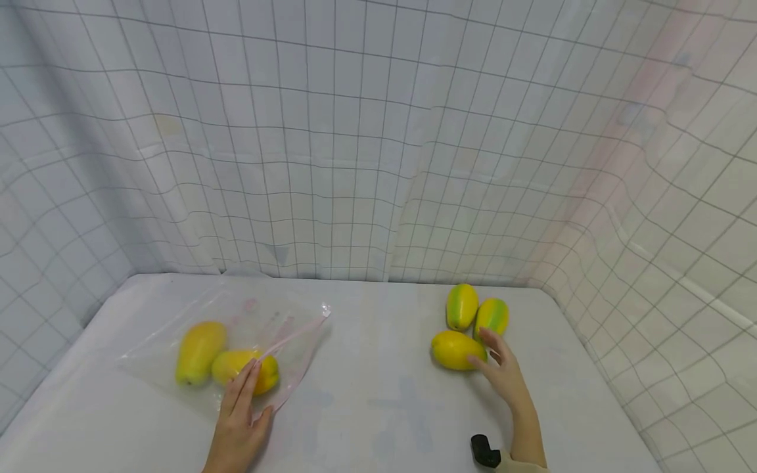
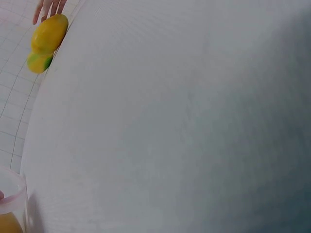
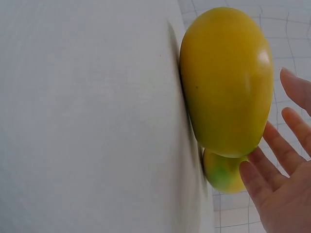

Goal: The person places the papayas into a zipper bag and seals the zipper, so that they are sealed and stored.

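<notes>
The nearest loose fruit [image 1: 458, 350] lies on the table [image 1: 372, 348] by the right hand's [image 1: 504, 376] spread fingers; it looks firm, light, slick — best gripped round its middle; the left hand [image 1: 238, 415], fingers straight, touches the bag [image 1: 260, 320].

passable: tabletop [image 1: 378, 368] between bag [image 1: 248, 328] and front fruit [image 1: 454, 350] | blocked behind: two fruits [image 1: 462, 307]

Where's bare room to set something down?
Widest: the tabletop between the clear plastic bag and three loose mango-like fruits. A smaller patch follows the tabletop's right edge. Crowded: two bagged fruits near the left grip, and the trio by the right grip.
</notes>
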Available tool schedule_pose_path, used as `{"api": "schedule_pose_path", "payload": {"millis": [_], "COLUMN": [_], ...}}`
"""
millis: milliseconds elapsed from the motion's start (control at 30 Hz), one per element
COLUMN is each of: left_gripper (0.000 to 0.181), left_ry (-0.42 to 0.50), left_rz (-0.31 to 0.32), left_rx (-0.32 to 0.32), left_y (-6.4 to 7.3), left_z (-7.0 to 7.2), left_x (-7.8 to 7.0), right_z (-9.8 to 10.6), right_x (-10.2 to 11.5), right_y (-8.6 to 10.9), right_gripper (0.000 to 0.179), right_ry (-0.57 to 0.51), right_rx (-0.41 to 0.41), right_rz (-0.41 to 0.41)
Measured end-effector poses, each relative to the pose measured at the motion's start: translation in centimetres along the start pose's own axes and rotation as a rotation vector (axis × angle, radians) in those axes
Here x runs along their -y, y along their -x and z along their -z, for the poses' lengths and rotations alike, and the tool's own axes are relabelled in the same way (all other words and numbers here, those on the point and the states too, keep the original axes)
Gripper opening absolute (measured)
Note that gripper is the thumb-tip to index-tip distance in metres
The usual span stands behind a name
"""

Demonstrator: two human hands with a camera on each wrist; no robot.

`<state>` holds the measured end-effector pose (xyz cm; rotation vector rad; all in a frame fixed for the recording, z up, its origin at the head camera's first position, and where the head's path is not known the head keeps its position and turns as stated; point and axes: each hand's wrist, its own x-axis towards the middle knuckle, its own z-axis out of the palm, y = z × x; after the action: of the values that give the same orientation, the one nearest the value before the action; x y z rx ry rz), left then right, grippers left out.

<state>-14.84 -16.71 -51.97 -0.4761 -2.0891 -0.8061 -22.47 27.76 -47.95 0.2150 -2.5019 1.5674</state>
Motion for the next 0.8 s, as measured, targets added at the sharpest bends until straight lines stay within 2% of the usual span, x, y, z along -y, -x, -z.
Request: {"api": "schedule_pose_path", "payload": {"millis": [100, 333, 533, 800], "left_gripper": [0.067, 0.07, 0.067, 0.068], "left_ry": [-0.019, -0.042, -0.042, -0.034], "left_rz": [-0.004, 0.037, -0.006, 0.001], "left_rx": [-0.003, 0.039, 0.0, 0.004], "left_y": [0.0, 0.1, 0.0, 0.0], "left_z": [0.0, 0.2, -0.1, 0.0], "left_x": [0.0, -0.2, 0.0, -0.2], "right_z": [0.2, 0.2, 0.0, -0.4], "right_x": [-0.5, -1.2, -1.2, -1.0], "right_y": [0.2, 0.3, 0.4, 0.5], "right_gripper": [0.062, 0.061, 0.061, 0.057], "right_ry": [0.012, 0.044, 0.072, -0.007], "right_rx": [0.021, 0.054, 0.097, 0.131], "right_rz": [-0.003, -0.036, -0.099, -0.122]}}
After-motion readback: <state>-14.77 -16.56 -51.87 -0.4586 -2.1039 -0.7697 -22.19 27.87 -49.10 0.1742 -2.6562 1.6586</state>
